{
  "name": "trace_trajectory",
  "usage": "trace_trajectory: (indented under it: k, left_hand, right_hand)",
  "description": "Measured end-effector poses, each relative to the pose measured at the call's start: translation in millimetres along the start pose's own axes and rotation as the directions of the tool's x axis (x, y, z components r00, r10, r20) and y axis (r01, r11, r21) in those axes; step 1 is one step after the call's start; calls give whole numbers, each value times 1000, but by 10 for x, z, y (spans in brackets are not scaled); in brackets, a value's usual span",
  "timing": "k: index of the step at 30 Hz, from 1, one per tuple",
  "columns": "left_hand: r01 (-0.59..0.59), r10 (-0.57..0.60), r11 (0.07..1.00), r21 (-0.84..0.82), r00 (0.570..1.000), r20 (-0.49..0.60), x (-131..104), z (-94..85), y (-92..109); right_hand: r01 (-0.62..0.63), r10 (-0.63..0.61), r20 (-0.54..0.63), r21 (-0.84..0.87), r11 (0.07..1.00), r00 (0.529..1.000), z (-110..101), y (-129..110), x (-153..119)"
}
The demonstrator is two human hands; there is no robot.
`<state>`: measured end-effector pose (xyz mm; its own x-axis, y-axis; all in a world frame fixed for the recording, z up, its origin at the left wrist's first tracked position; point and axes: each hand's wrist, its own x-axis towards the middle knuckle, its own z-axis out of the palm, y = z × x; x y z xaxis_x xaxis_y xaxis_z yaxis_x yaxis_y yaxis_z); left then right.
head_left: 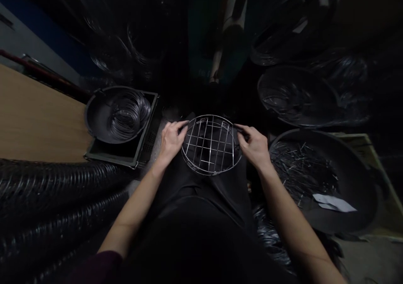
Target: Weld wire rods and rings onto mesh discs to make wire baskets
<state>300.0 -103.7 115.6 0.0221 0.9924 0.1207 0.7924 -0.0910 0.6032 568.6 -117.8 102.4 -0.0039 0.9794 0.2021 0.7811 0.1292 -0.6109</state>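
Fingers hold grid (opposite edges); basins apart.

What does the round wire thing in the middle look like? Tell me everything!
The round wire rack looks like shiny, silvery metal. Its rim is a ring, with thin straight wires crossing inside into a grid; more curved wire shows near the edge. It sits over the person's dark-clothed lap, between the left hand and right hand, which hold opposite sides.
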Motion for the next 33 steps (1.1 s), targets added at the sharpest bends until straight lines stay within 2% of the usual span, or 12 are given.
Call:
trace_trajectory:
  k: [5, 11, 13, 16, 20, 23, 26, 30, 33]
  left_hand:
    - [-55, 53, 991, 123, 998, 27, -152, 132, -104]
    - [-10, 12, 998, 69, 999, -38, -341, 340, -140]
    - [-14, 15, 1000, 20, 999, -35, -407, 409, -176]
    - [-40, 43, 993, -115, 999, 24, -474, 508, -239]
    - [-39, 55, 948, -317, 998, 43, -492, 622, -292]
    - [-44, 70, 898, -439, 997, 44, -461, 638, -311]
    - [-51, 63, 870, -490, 998, 9, -431, 583, -316]
    - [-67, 23, 862, -502, 995, -94, -494, 559, -228]
    - [-42, 20, 881, -471, 998, -52, -506, 674, -170]
  right_hand:
    - [-30, 27, -70, -40, 999, 997, 173, 39, -143]
    - [-68, 67, -11, -16, 998, 998, 170, 53, -286]
    - [-54, 55, 21, -28, 998, 998, 189, 54, -380]
    - [-56, 58, 57, -19, 998, 997, 275, 33, -549]
    - [-159, 153, 75, 79, 984, 985, 394, 13, -687]
    - [-240, 233, 77, 96, 966, 969, 408, -9, -692]
    - [-244, 241, 45, 100, 965, 969, 368, -82, -682]
    - [-228, 239, -86, 117, 967, 967, 333, -170, -717]
    - [-325, 340, -122, 129, 937, 932, 368, -141, -722]
